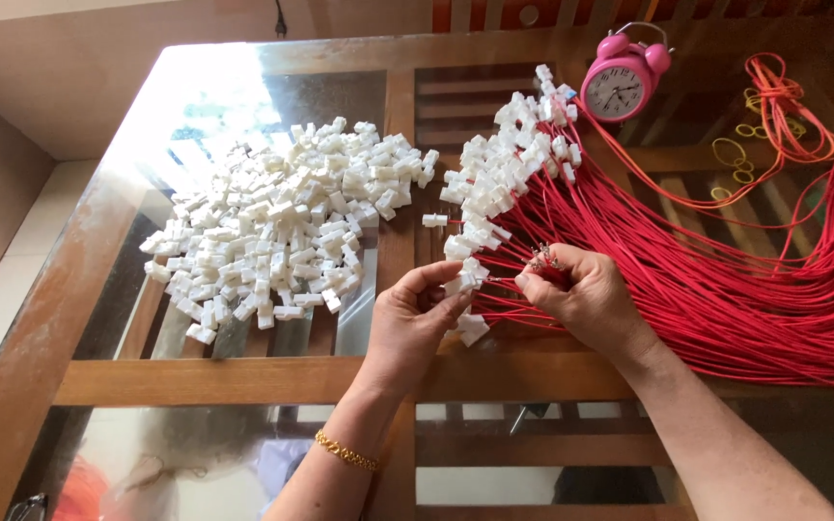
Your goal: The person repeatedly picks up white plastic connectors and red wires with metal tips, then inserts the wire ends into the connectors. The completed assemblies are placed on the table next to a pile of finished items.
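"What is on the surface point(89, 280)?"

"A big bunch of red wires point(726, 280). Many already have white plugs point(504, 174) on their ends. Next comes my pile of loose white plugs point(282, 222); lots are left. A pink clock point(620, 82) stands at the back."

"And your hands?"

"My left hand point(407, 323) pinches one white plug point(462, 282). My right hand point(586, 294) is closed on a few wire ends point(544, 257), right beside it. The plug is not on yet."

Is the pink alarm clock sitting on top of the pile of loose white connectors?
No, the pink alarm clock stands at the table's far edge beside the red wires, well apart from the loose white connectors.
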